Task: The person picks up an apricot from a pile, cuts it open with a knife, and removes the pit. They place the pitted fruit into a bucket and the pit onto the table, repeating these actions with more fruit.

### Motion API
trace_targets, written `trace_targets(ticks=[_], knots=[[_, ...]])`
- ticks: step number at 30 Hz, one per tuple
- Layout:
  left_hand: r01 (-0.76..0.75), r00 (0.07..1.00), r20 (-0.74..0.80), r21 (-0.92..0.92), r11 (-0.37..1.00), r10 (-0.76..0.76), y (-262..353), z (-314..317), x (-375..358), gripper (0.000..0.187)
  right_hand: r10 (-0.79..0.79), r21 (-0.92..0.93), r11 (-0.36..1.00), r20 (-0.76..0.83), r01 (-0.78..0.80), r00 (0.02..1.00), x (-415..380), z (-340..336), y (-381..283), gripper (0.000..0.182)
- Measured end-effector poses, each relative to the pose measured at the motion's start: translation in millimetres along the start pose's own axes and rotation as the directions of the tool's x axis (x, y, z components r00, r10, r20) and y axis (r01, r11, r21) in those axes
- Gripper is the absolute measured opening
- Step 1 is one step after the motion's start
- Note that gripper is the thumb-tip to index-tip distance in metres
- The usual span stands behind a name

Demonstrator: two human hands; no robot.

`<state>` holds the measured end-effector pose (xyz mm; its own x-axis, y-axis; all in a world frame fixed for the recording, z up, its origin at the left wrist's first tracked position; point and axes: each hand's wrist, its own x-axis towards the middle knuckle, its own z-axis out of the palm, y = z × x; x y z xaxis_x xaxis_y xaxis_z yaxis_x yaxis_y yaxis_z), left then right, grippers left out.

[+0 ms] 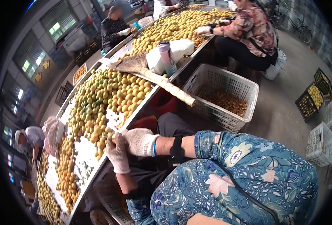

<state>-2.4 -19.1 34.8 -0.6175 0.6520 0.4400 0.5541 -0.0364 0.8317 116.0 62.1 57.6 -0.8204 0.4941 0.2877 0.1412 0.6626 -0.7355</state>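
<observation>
My left hand [117,154], in a pale knit glove, is closed at the table edge. A small round yellow fruit [114,137] shows between its fingertips. My right hand [140,142], in a thick white knit glove with a blue band at the cuff, is pressed up against the left one. Its fingers are curled, and what they hold, if anything, is hidden. Just beyond both hands, a heap of yellow and green fruit [98,97] lies on the white table [88,148].
A broom with a pale handle [169,87] lies across the table edge beside a tumbler [167,58] and white bag [184,47]. A grey crate [220,95] with brown scraps stands on the floor to the right. Co-workers [248,26] sit around the table.
</observation>
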Motion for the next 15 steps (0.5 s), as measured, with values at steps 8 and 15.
trace_targets(ticks=[8, 15], knots=[[-0.097, 0.983, 0.159, 0.037, 0.995, 0.09, -25, 18, 10, 0.029, 0.067, 0.027, 0.997, 0.01, -0.067, 0.998, 1, -6, 15, 0.029], [-0.114, 0.985, 0.115, -0.105, 0.988, 0.126, -16, 19, -8, 0.024, 0.042, 0.228, 0.972, 0.07, -0.057, 0.997, 7, 1, 24, 0.024]])
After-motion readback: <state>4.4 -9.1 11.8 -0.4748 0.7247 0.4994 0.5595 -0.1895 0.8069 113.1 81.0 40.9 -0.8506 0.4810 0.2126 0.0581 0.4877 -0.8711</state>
